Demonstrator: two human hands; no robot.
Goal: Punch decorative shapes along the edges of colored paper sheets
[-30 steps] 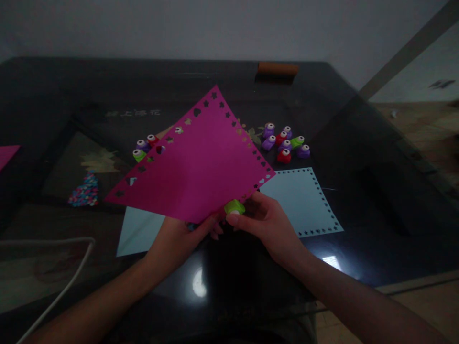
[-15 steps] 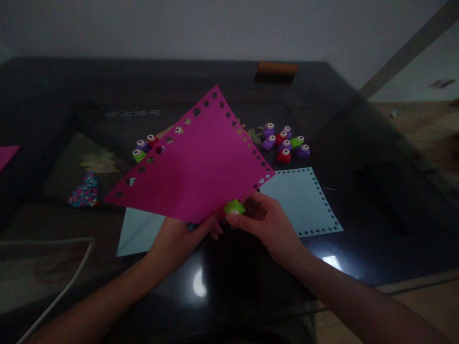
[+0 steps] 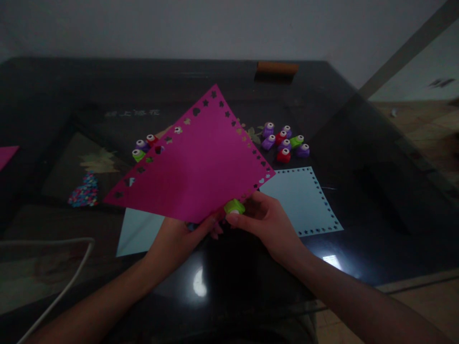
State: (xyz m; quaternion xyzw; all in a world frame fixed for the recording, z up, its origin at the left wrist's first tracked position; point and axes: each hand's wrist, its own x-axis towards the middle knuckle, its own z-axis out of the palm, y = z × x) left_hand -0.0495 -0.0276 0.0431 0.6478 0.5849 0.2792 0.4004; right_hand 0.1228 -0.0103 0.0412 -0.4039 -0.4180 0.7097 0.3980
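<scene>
A magenta sheet of paper is held up at a slant above the table, with star, heart and flower holes along its edges. My left hand grips its lower edge, thumb in front and the other fingers mostly hidden behind. My right hand is closed on a green craft punch set at the lower right edge of the sheet, its thumb on the white button. Light blue paper with a punched border lies on the table to the right, and another light blue piece shows under the left side.
Several purple, red and green punches stand right of the sheet, more at its left. Colourful small bits lie in a pile at left. A brown roll rests at the far edge. A white cable crosses the near left.
</scene>
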